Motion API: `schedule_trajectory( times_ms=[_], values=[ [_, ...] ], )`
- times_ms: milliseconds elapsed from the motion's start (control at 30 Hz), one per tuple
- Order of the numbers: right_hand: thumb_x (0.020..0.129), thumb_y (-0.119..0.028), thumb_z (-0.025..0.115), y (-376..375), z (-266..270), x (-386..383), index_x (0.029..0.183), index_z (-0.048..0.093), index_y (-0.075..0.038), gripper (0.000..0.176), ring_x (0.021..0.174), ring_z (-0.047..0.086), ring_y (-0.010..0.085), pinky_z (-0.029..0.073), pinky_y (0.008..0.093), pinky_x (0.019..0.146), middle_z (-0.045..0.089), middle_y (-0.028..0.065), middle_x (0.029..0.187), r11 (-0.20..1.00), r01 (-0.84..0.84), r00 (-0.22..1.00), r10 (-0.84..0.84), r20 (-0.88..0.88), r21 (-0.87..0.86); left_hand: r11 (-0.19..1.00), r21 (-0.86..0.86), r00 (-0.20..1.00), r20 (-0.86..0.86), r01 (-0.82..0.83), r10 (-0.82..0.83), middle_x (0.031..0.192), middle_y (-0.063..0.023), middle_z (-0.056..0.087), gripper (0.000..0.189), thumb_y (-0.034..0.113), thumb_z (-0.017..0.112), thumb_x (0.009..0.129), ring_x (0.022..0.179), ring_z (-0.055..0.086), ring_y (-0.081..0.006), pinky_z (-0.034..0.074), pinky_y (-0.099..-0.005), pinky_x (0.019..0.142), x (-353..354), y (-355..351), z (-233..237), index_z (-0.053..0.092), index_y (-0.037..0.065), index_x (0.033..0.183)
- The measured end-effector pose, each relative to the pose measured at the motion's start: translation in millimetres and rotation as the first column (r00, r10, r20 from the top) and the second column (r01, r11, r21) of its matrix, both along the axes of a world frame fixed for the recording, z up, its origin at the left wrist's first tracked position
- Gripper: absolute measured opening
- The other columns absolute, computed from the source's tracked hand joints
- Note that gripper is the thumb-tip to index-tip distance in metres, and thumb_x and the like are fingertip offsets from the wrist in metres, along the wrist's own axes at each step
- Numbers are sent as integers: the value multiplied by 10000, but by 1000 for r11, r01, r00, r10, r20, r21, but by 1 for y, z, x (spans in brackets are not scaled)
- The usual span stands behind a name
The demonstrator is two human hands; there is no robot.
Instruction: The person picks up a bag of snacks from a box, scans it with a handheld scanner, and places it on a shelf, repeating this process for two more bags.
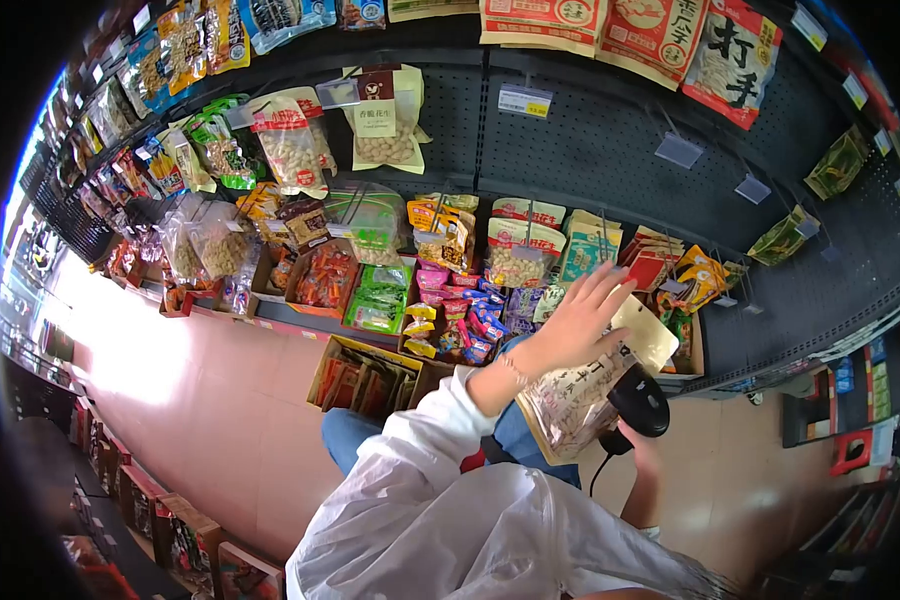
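Note:
My left hand [578, 322] is stretched out in front of the lower shelf, fingers apart and reaching over the hanging snack packs. A plain gold packet [652, 335] with a hang hole shows just beside its palm. In my right hand [644, 448] is a black barcode scanner [640, 402], with its cord dropping below. The scanner's head overlaps a beige snack bag [573, 402] with dark lettering and a clear window, which rests over my blue-clad knees. My left wrist passes over the bag's upper left corner.
A dark pegboard shelf [560, 130] with hooks holds peanut bags [385, 120] and other snacks. Boxes of small sweets [323, 282] line its bottom ledge. A carton of packets [365, 378] stands on the floor by my knee. More stocked shelves [855, 380] stand right and lower left.

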State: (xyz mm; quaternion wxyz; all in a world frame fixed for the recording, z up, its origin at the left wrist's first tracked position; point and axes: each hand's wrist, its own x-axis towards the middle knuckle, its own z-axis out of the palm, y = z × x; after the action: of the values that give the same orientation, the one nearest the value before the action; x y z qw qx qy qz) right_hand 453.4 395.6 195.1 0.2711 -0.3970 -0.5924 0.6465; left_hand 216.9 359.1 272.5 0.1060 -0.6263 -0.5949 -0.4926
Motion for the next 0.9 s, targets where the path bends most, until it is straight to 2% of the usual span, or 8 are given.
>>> schedule_trajectory(
  times_ms=[133, 200, 267, 367, 433, 500, 767, 900],
  values=[
    [644, -20, 691, 5, 2, 10, 1138, 439, -25, 555, 936, 521, 146, 430, 279, 807, 534, 57, 1041, 978, -198, 978, 193, 77, 64, 961, -210, 975, -91, 179, -202, 1041, -118, 487, 405, 184, 603, 729, 1016, 432, -276, 355, -374, 856, -27, 25, -5, 469, 46, 1085],
    [640, -11, 692, 7, 4, 12, 1133, 443, -21, 552, 929, 524, 140, 435, 280, 802, 538, 55, 1038, 974, -204, 979, 204, 11, 103, 567, -655, 854, 265, 500, -447, 1028, -107, 496, 423, 204, 626, 717, 981, 452, -259, 388, -342, 805, -38, 29, 2, 475, 44, 1078],
    [642, -4, 688, 11, 1, 14, 1132, 444, -22, 548, 923, 526, 136, 437, 284, 801, 542, 55, 1030, 936, -301, 954, 292, 73, 185, 630, -622, 879, 241, 465, -411, 1014, -116, 500, 444, 223, 643, 706, 990, 450, -264, 401, -318, 798, -29, 25, 4, 481, 45, 1079],
    [619, -18, 698, 17, 3, 13, 1138, 440, -12, 579, 924, 519, 133, 427, 283, 806, 543, 60, 1024, 932, -348, 932, 356, -66, 104, 953, -154, 963, 115, 259, -243, 1082, -132, 493, 433, 235, 645, 708, 1070, 411, -279, 372, -330, 860, -17, 34, -1, 497, 68, 1079],
    [608, -23, 702, 19, 6, 11, 1139, 439, -7, 593, 922, 516, 130, 423, 282, 806, 543, 61, 1024, 915, -399, 908, 404, -111, 63, 908, -254, 943, 90, 332, -319, 1072, -126, 508, 417, 222, 644, 709, 1048, 433, -276, 368, -336, 861, -23, 37, -1, 506, 63, 1069],
    [572, -47, 725, 20, 5, 12, 1138, 440, 4, 636, 914, 512, 126, 418, 282, 801, 543, 60, 1027, 905, -408, 906, 417, -69, 117, 721, -470, 852, 159, 509, -498, 932, -103, 585, 290, 166, 635, 718, 917, 527, -235, 399, -325, 795, -35, 49, -8, 573, 37, 970],
    [537, -138, 763, 32, 3, 12, 1156, 418, 18, 725, 957, 500, 148, 394, 286, 831, 527, 88, 1065, 823, -546, 829, 558, -43, 159, 545, -358, 619, 659, 758, -428, 761, -52, 593, 143, 67, 620, 741, 739, 549, -124, 422, -245, 624, -43, 36, -8, 622, -6, 864],
    [559, -111, 751, 30, 6, 5, 1206, 367, 19, 763, 1058, 455, 163, 360, 283, 880, 452, 114, 1188, 878, -453, 865, 475, -164, 153, 703, -319, 588, 790, 636, -175, 791, -54, 589, 129, 46, 596, 769, 725, 535, -88, 421, -219, 606, -59, 11, -26, 613, -26, 874]
  ],
)
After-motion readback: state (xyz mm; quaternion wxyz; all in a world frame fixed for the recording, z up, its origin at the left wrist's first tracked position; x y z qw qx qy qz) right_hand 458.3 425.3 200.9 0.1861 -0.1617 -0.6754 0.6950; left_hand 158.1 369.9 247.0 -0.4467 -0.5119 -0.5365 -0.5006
